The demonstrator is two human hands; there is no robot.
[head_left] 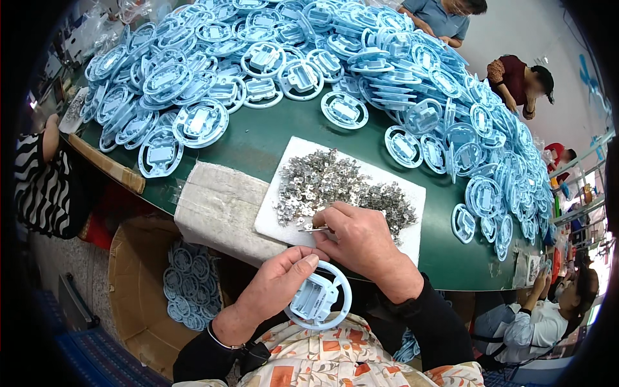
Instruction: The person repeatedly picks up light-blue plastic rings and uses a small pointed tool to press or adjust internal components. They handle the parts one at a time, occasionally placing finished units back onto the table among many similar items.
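Observation:
My left hand (274, 287) pinches a light-blue plastic ring-shaped part (314, 300) at its upper left rim, just in front of my body. The part has a boxy compartment in its middle, facing up. In my right hand (364, 238) is a pair of thin metal tweezers (312, 229), pointing left over the near edge of a white foam board (268, 222). Whether the tips hold anything is too small to tell. On the board lies a heap of small silvery metal clips (325, 180), right beside my right fingers.
A large pile of the same blue parts (258, 58) covers the far side of the green table (251, 138). Left of the board lies a cloth-wrapped slab (219, 200). A cardboard box (132, 277) with more parts stands at lower left. Several people (516, 80) sit around.

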